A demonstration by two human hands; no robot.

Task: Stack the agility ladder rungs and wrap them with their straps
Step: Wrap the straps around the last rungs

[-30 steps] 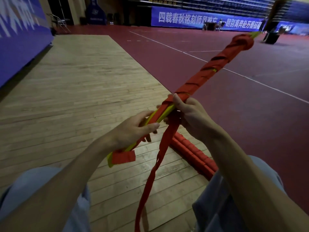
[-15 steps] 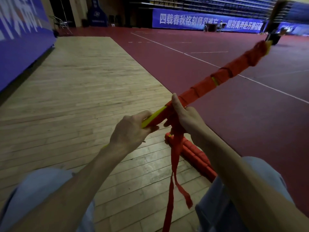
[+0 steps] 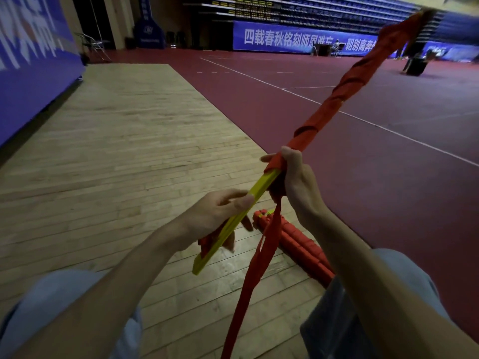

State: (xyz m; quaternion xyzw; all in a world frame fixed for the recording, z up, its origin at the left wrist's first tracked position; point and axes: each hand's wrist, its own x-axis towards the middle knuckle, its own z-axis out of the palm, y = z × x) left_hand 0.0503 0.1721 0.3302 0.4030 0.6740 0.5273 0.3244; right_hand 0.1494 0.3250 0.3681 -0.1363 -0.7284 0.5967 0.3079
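Left hand (image 3: pixel 216 218), right hand (image 3: pixel 298 183) around rungs (image 3: pixel 261 185)

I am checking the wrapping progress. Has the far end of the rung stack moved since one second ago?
Yes. The far end of the rung stack has risen and swung right: it was below the blue banner, now it reaches above it.

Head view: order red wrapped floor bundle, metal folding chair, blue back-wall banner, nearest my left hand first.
1. Red wrapped bundle, on floor just right of the left hand.
2. Metal folding chair, far left.
3. Blue back-wall banner, farthest.
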